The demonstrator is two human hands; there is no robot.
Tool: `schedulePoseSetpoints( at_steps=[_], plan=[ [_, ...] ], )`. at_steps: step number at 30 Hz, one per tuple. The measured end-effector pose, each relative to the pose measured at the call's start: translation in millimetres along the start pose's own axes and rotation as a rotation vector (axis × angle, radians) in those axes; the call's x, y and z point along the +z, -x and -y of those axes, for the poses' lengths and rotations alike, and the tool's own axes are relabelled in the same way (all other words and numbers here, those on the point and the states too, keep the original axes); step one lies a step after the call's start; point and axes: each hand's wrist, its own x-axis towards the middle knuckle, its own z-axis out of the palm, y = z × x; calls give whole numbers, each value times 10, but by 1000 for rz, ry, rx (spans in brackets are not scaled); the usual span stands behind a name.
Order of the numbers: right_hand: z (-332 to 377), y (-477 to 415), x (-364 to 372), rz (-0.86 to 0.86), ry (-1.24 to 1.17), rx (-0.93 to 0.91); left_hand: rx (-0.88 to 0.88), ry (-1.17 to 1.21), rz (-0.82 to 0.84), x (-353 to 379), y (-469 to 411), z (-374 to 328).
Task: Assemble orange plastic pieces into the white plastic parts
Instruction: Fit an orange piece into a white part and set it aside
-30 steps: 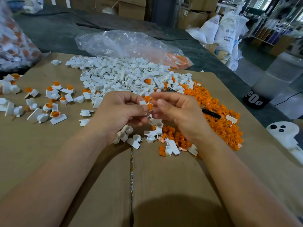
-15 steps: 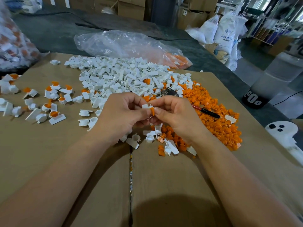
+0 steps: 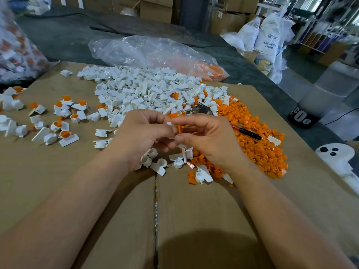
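My left hand [image 3: 142,133] and my right hand [image 3: 208,140] meet above the cardboard. Between their fingertips sits an orange piece [image 3: 179,129], pinched by my right thumb and fingers. My left fingers curl round a white part [image 3: 169,123], mostly hidden by the hand. A big heap of white parts [image 3: 147,92] lies behind the hands. To the right spreads a heap of orange pieces [image 3: 258,136]. Several white parts with orange pieces fitted in them [image 3: 65,133] lie scattered at the left.
A few loose white parts [image 3: 162,164] lie under my hands. A red and black pen [image 3: 247,133] rests on the orange heap. A clear plastic bag [image 3: 151,53] lies behind the heaps. The cardboard [image 3: 97,210] has a seam down its middle.
Both hands stayed together at the same spot. The orange piece turned from lying flat to standing on edge between the fingertips, pressed closer to the white part.
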Motion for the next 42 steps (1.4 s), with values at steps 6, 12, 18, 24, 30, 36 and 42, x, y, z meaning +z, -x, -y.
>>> schedulePoseSetpoints(
  at_steps=[6,12,18,24,30,36,42],
  plan=[
    [-25,-1,9,-49,73,-53,-17,7,6,-2,0,-8],
    [-40,3,7,-41,-1,-69,-12,3,8,-8,7,-8],
    [-33,1,-26,-55,-13,-31,-8,13,25,-5,9,-7],
    [-41,-7,-63,-49,-38,7,-14,29,50,-10,12,2],
    [-45,-2,-54,-43,-3,-1,1,7,35,-8,17,10],
    [-56,-3,-44,-32,33,-23,6,-12,13,7,20,14],
    [-50,-5,-35,-13,26,-41,23,-26,-6,0,3,4]
  ],
)
